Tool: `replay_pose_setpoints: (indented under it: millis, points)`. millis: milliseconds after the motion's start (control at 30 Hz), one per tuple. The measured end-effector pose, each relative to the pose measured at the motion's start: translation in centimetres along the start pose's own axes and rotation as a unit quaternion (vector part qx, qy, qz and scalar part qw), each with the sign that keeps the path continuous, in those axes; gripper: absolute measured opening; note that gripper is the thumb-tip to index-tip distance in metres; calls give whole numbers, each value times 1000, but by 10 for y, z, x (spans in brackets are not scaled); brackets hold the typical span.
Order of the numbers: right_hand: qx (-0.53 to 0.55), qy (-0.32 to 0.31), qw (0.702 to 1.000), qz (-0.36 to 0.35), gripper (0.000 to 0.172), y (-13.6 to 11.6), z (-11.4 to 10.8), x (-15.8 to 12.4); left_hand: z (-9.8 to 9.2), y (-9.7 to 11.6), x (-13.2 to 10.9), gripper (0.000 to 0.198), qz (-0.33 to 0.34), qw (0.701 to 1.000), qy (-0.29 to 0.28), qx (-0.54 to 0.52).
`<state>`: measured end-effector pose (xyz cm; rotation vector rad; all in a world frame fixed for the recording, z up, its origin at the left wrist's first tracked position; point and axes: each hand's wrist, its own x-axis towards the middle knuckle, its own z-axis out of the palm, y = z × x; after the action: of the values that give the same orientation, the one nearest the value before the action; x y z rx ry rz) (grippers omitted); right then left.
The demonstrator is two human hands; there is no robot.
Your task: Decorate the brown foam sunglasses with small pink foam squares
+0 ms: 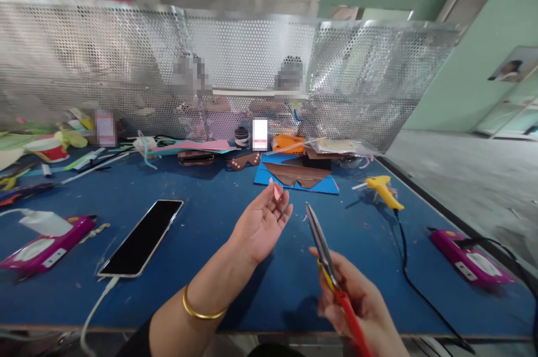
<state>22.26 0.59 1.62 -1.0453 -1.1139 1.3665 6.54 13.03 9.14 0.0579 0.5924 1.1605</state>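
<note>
Palm up over the middle of the table, my left hand (264, 225) pinches a small pink piece (276, 191) between thumb and fingers; its material is too small to tell. My right hand (353, 295) grips a pair of scissors (320, 236) with red and yellow handles. Their blades point up and away, close together, a short way right of my left hand. Beyond my left hand lies a blue sheet (323, 184) with a brown cut-out shape (294, 174) on it. Beside that is a brown eye-mask shape (246, 161) with light squares.
A phone (143, 239) on a cable lies at left near a magenta power strip (50, 245). To the right are a yellow glue gun (384, 191) with its cord and another magenta power strip (471, 259). Craft scraps line the perforated metal partition (252, 43).
</note>
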Motion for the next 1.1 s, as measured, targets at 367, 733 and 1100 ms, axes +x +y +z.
replay_pose_setpoints:
  millis: [367, 733, 1100]
  points:
    - [1, -130, 991, 8, 78, 3, 24, 3, 14, -4, -21, 17, 27, 998, 31, -45]
    - [-31, -122, 992, -14, 70, -1, 29, 5, 18, -7, -33, 20, -3, 998, 33, -62]
    - [-43, -97, 994, -9, 73, -3, 29, -2, 20, -10, -40, 22, -15, 996, 41, -82]
